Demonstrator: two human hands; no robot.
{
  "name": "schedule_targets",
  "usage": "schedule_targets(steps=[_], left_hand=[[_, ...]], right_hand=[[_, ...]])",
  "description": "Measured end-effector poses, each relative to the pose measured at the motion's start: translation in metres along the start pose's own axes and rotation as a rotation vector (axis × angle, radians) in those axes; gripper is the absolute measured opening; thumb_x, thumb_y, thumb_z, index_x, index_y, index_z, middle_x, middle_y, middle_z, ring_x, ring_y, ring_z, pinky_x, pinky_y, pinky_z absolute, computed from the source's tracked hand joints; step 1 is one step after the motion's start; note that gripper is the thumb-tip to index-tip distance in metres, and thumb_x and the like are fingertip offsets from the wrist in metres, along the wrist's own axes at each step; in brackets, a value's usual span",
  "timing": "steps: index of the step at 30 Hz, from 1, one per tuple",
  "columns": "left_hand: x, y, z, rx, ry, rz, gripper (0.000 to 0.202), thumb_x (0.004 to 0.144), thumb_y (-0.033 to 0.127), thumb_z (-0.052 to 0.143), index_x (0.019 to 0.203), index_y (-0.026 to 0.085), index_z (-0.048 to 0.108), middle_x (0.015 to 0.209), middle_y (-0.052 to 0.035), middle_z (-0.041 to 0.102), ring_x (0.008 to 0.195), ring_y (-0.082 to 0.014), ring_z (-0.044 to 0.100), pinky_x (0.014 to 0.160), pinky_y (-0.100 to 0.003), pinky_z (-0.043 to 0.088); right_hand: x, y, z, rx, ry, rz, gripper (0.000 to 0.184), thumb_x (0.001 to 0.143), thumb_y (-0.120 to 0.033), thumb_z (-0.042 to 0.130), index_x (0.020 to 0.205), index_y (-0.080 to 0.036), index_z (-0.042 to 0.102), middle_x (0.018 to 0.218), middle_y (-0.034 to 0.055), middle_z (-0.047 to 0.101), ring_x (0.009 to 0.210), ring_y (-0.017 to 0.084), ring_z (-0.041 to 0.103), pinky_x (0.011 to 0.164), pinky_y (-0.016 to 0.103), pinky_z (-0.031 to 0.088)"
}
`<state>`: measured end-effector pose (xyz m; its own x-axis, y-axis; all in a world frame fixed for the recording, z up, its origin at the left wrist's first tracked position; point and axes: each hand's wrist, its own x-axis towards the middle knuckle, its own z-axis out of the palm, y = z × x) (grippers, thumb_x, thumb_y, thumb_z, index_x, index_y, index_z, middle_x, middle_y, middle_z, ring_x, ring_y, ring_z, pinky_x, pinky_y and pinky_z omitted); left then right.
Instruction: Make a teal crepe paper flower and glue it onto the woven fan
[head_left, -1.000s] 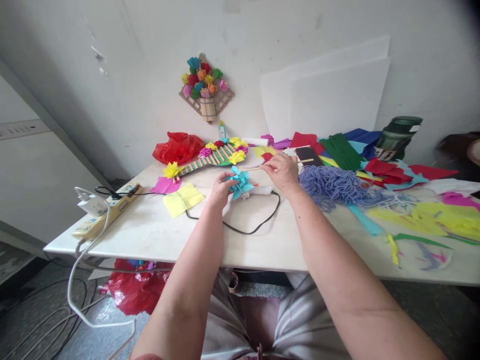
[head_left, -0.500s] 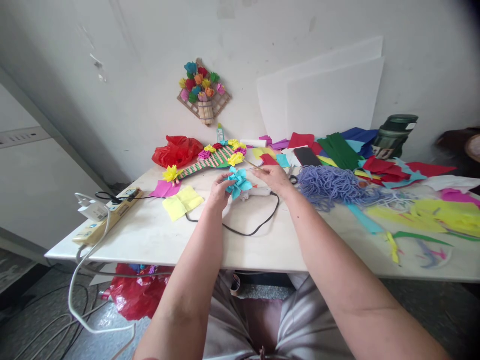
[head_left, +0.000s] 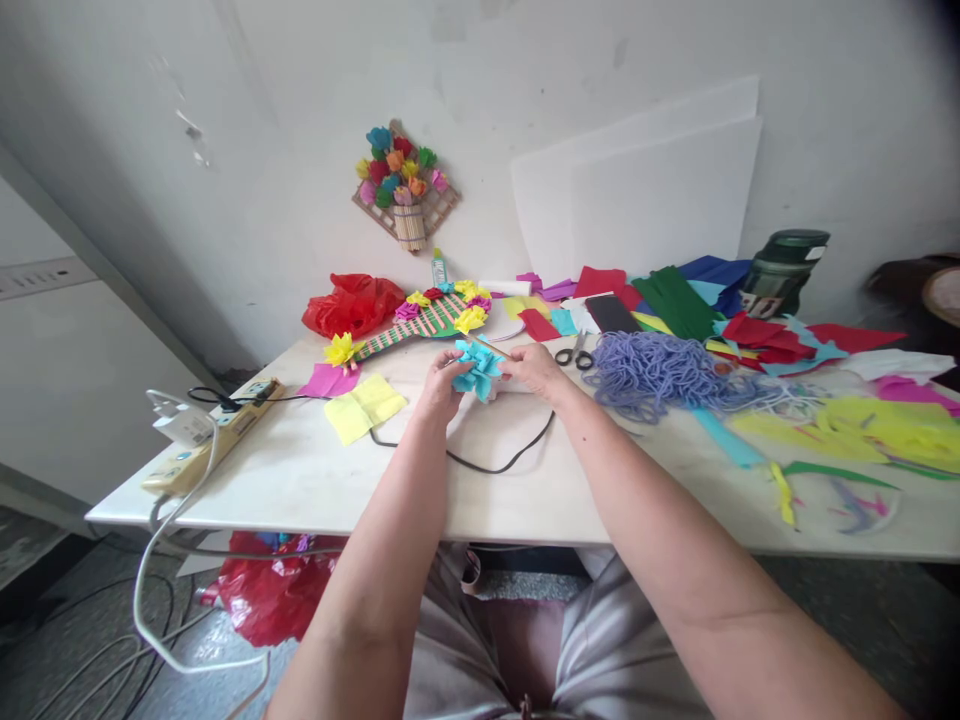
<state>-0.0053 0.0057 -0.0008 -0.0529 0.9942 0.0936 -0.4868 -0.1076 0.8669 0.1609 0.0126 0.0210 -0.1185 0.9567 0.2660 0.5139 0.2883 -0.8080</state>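
A light-blue paper flower [head_left: 477, 368] is pinched in my left hand [head_left: 444, 384] above the middle of the table. My right hand [head_left: 536, 372] closes on a thin wooden stick [head_left: 491, 347], whose far end crosses over the flower's upper petals. The right fingertips also reach the flower's right edge. Just behind lies a green guitar-shaped panel [head_left: 420, 328] with pale strips and yellow, pink and red paper flowers on it. A white object with a black cord [head_left: 504, 468] is mostly hidden beneath my hands.
Scissors [head_left: 576, 355] and a heap of purple yarn [head_left: 656, 368] lie right of my hands. Coloured paper scraps and a dark-green flask [head_left: 784, 275] stand farther right. At left are yellow paper [head_left: 366, 408], a power strip [head_left: 217, 440] and a red plastic bag [head_left: 352, 305].
My right hand has moved left to the flower, bringing the stick over its petals. The scissors have come into fuller view. My left hand keeps its hold on the flower.
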Motion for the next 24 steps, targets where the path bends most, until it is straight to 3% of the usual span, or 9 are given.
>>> schedule_targets(steps=[8, 11, 18, 24], left_hand=[[-0.007, 0.008, 0.003, -0.038, -0.036, -0.063, 0.026, 0.062, 0.030, 0.069, 0.077, 0.019, 0.052, 0.063, 0.0026, 0.059, 0.052, -0.0124, 0.058, 0.051, -0.024, 0.046], [-0.006, 0.008, 0.002, 0.016, -0.045, -0.074, 0.031, 0.060, 0.035, 0.071, 0.077, 0.019, 0.050, 0.063, 0.0013, 0.061, 0.054, -0.0144, 0.061, 0.052, -0.025, 0.048], [0.002, 0.003, -0.002, 0.088, 0.050, -0.038, 0.038, 0.057, 0.037, 0.075, 0.078, 0.020, 0.048, 0.057, 0.0031, 0.059, 0.049, -0.0145, 0.060, 0.051, -0.027, 0.049], [-0.001, 0.002, -0.003, 0.132, -0.035, -0.013, 0.043, 0.056, 0.043, 0.080, 0.082, 0.017, 0.058, 0.064, -0.0002, 0.063, 0.055, -0.0143, 0.062, 0.053, -0.026, 0.050]], right_hand=[[0.005, 0.006, -0.001, 0.039, 0.109, 0.011, 0.016, 0.066, -0.033, 0.056, 0.057, -0.020, 0.060, 0.053, -0.0044, 0.055, 0.060, 0.014, 0.051, 0.058, 0.024, 0.036], [0.005, 0.006, -0.002, 0.034, 0.120, 0.004, 0.017, 0.067, -0.034, 0.055, 0.058, -0.020, 0.058, 0.054, -0.0044, 0.054, 0.061, 0.014, 0.050, 0.059, 0.025, 0.036], [0.006, 0.010, -0.001, 0.045, 0.111, -0.023, 0.016, 0.067, -0.033, 0.057, 0.058, -0.020, 0.058, 0.053, -0.0037, 0.054, 0.061, 0.014, 0.050, 0.060, 0.025, 0.037], [0.008, 0.013, 0.000, 0.054, 0.114, -0.034, 0.016, 0.068, -0.033, 0.060, 0.059, -0.019, 0.058, 0.055, -0.0034, 0.055, 0.059, 0.013, 0.050, 0.062, 0.024, 0.038]])
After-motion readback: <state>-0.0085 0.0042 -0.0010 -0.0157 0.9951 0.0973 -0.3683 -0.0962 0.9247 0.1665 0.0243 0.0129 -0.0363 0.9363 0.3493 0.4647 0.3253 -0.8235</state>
